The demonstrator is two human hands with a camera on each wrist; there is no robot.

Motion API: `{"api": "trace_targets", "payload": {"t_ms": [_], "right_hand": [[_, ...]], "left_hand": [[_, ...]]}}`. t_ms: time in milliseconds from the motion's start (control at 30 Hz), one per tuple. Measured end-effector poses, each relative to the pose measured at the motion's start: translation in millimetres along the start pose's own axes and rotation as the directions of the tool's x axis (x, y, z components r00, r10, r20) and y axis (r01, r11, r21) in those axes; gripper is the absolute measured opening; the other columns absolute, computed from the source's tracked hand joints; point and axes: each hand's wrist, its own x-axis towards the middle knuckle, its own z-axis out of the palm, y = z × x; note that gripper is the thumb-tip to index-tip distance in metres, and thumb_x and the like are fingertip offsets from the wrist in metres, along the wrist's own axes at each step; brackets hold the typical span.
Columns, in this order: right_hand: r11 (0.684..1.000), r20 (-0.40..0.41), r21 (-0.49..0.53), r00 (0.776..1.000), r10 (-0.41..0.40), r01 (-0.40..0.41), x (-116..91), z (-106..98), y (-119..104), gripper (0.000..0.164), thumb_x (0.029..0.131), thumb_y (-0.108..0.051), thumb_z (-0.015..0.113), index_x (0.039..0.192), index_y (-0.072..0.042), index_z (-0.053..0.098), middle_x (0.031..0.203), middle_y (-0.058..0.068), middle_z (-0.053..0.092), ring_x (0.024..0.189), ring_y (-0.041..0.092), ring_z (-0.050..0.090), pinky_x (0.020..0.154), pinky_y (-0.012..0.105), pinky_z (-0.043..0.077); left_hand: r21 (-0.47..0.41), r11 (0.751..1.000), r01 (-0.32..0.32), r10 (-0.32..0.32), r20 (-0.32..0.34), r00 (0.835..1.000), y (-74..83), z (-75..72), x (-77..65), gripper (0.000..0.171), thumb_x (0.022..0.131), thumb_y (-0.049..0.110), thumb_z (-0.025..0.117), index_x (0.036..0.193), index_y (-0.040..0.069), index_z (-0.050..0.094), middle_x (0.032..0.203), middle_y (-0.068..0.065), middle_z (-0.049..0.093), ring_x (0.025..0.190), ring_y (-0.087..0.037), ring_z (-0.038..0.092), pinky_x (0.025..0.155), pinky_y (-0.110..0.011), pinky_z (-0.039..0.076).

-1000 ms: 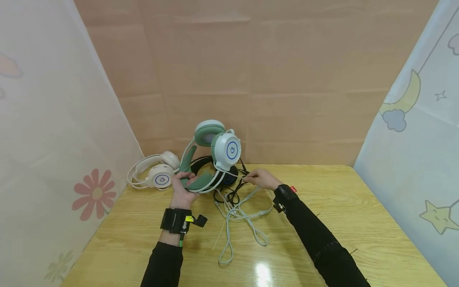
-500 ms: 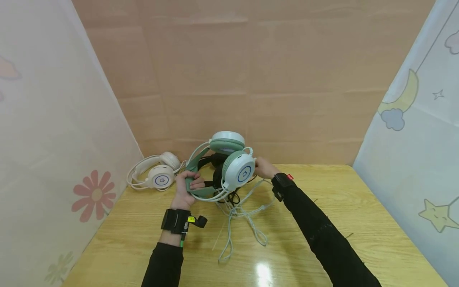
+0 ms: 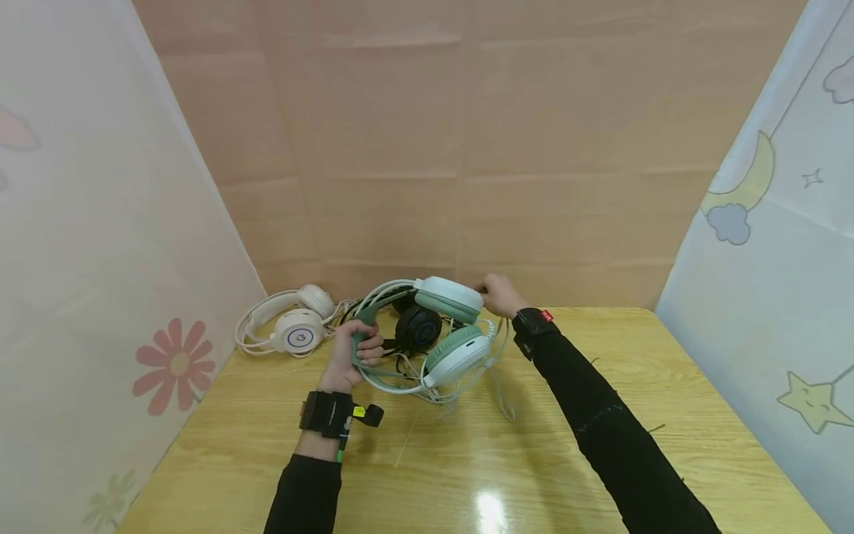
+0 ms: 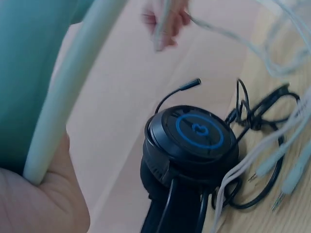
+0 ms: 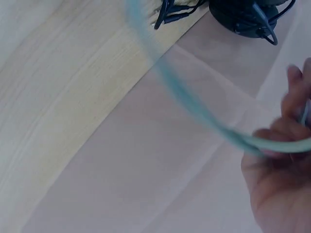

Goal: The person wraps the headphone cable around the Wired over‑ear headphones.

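My left hand [image 3: 347, 357] grips the green padded headband of a white-and-green headset [image 3: 448, 297], holding it on its side with both ear cups pointing right. Just beyond the upper ear cup, my right hand [image 3: 503, 297] holds the headset's pale green cable [image 5: 184, 94], which trails down from it in the right wrist view. Black headphones [image 3: 417, 328] lie behind the raised headset, partly covered by it. The left wrist view shows their blue ring logo, thin microphone and bundled black cord [image 4: 260, 116].
White headphones [image 3: 300, 331] sit at the table's back left, by the patterned side sheet. Loose cable plugs [image 4: 267, 167] and pale pinkish cords [image 4: 243, 167] lie beside the black headphones. A brown paper backdrop [image 3: 460, 148] rises behind the wooden table [image 3: 567, 445].
The held headset has tipped down and right, its ear cups now lower. My right hand has moved up and slightly right, lifting the pale cable loops off the front of the table.
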Motion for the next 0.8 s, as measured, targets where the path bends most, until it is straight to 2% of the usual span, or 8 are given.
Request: {"api": "trace_targets", "payload": {"t_ms": [100,167,233,300,433,567,667,800], "right_hand": [[0.998,-0.069,-0.034,0.997,0.047,-0.049,-1.3,-1.4,-1.3,0.034,0.093,-0.025,0.066,0.063,-0.011,0.068,0.056,-0.001,0.055,0.054,0.014,0.046,0.056,0.029,0.038],[0.994,-0.109,-0.074,0.991,0.072,-0.081,-2.6,-1.9,-2.4,0.048,0.089,-0.039,0.069,0.05,-0.017,0.055,0.047,-0.006,0.038,0.047,0.013,0.033,0.05,0.028,0.027],[0.986,-0.149,-0.129,0.985,0.087,-0.106,-3.4,-1.8,-2.9,0.057,0.085,-0.049,0.07,0.045,-0.022,0.04,0.047,-0.008,0.022,0.046,0.01,0.02,0.049,0.028,0.017],[0.975,-0.175,-0.18,0.98,0.099,-0.131,-3.4,-1.9,-2.8,0.059,0.082,-0.055,0.071,0.044,-0.022,0.039,0.046,-0.008,0.022,0.045,0.011,0.02,0.048,0.029,0.015],[0.966,-0.167,-0.219,0.981,0.102,-0.137,-3.3,-3.5,-3.4,0.048,0.082,-0.053,0.071,0.051,-0.02,0.058,0.048,-0.006,0.041,0.046,0.013,0.037,0.047,0.029,0.025],[0.98,-0.123,-0.187,0.992,0.04,-0.063,-2.6,-5.8,-6.0,0.025,0.09,-0.037,0.069,0.089,-0.014,0.078,0.082,0.004,0.074,0.073,0.021,0.066,0.066,0.035,0.05],[0.989,-0.119,-0.147,0.993,0.008,-0.026,-1.1,-6.1,-9.3,0.028,0.094,-0.032,0.065,0.107,-0.01,0.076,0.102,0.011,0.075,0.089,0.027,0.07,0.08,0.041,0.054],[0.985,-0.212,-0.17,0.977,-0.025,-0.012,2.1,-5.6,-13.6,0.033,0.092,-0.039,0.066,0.104,-0.011,0.077,0.097,0.01,0.076,0.079,0.025,0.07,0.072,0.04,0.055]], "left_hand": [[0.096,0.995,-0.024,0.03,-0.067,0.997,-2.5,3.6,0.8,0.031,0.094,0.006,0.015,0.074,0.017,0.036,0.063,0.003,0.002,0.048,-0.009,0.001,0.044,-0.02,0.012],[0.147,0.989,-0.029,0.045,-0.108,0.993,-3.6,4.8,1.4,0.029,0.094,0.005,0.018,0.073,0.017,0.035,0.061,0.002,0.003,0.048,-0.01,0.0,0.043,-0.02,0.012],[0.193,0.981,-0.029,0.058,-0.147,0.987,-4.0,5.3,2.0,0.027,0.093,0.004,0.022,0.072,0.017,0.033,0.06,0.002,0.004,0.048,-0.011,0.001,0.043,-0.021,0.011],[0.243,0.97,-0.022,0.067,-0.182,0.981,-4.5,5.0,2.8,0.026,0.093,0.005,0.025,0.071,0.017,0.031,0.059,0.002,0.006,0.046,-0.01,0.004,0.042,-0.021,0.012],[0.366,0.93,0.027,0.082,-0.279,0.957,-6.9,6.0,3.2,0.024,0.091,0.007,0.033,0.069,0.017,0.03,0.056,0.006,0.013,0.041,-0.004,0.015,0.041,-0.018,0.017],[0.449,0.892,0.063,0.105,-0.34,0.935,-11.1,8.5,2.0,0.026,0.091,0.007,0.037,0.069,0.018,0.027,0.054,0.008,0.018,0.04,-0.003,0.021,0.04,-0.017,0.022],[0.477,0.877,0.061,0.126,-0.35,0.928,-13.2,9.7,1.3,0.028,0.091,0.007,0.038,0.069,0.019,0.024,0.054,0.007,0.017,0.04,-0.004,0.021,0.04,-0.017,0.022],[0.501,0.865,0.041,0.152,-0.339,0.928,-13.4,11.6,2.1,0.031,0.091,0.007,0.038,0.067,0.019,0.023,0.054,0.007,0.017,0.04,-0.004,0.021,0.041,-0.018,0.022]]}}
